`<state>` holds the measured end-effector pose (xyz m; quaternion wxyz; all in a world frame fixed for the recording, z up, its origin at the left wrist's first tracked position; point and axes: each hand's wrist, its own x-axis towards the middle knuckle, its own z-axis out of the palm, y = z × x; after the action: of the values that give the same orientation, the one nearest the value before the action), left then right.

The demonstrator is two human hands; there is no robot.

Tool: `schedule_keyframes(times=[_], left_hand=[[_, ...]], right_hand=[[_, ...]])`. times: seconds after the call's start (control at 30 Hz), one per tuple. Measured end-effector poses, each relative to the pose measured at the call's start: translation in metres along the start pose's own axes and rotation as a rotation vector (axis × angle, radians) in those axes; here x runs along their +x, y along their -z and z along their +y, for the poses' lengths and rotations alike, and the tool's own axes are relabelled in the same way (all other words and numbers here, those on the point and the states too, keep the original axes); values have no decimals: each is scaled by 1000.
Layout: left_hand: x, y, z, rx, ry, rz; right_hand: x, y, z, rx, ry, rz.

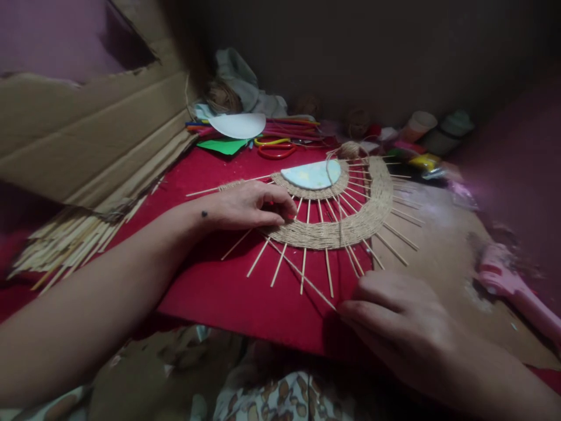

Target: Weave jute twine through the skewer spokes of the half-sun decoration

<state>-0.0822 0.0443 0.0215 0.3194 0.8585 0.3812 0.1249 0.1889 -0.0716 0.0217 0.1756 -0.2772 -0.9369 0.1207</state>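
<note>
A half-round woven piece (pixel 346 225) lies on a red sheet (pixel 228 292): thin wooden sticks fan out from a pale blue half disc (pixel 312 174), with bands of jute twine woven across them. My left hand (pixel 249 204) presses fingertips on the left end of the outer twine band. My right hand (pixel 390 318) sits at the near edge, fingers pinched on the end of a loose wooden stick (pixel 307 276) that runs slantwise under the fan. A twine strand (pixel 338 204) trails across the weave from a jute ball (pixel 349 150).
A cardboard sheet (pixel 87 134) leans at left over a pile of spare sticks (pixel 65 245). Scissors (pixel 275 149), coloured paper, a white half disc (pixel 239 125) and small pots (pixel 418 124) crowd the back. A pink tool (pixel 517 292) lies at right on brown board.
</note>
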Motion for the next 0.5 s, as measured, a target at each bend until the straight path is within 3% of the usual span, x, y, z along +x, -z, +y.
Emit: schedule_keyframes(times=[0.1, 0.3, 0.5], left_hand=[[-1, 1, -2, -40, 16, 53], [-1, 0, -4, -101, 32, 61], [-1, 0, -8, -139, 8, 54]], right_hand=[[5, 6, -4, 24, 14, -49], [20, 1, -19, 108, 55, -309], [28, -14, -27, 136, 168, -272]])
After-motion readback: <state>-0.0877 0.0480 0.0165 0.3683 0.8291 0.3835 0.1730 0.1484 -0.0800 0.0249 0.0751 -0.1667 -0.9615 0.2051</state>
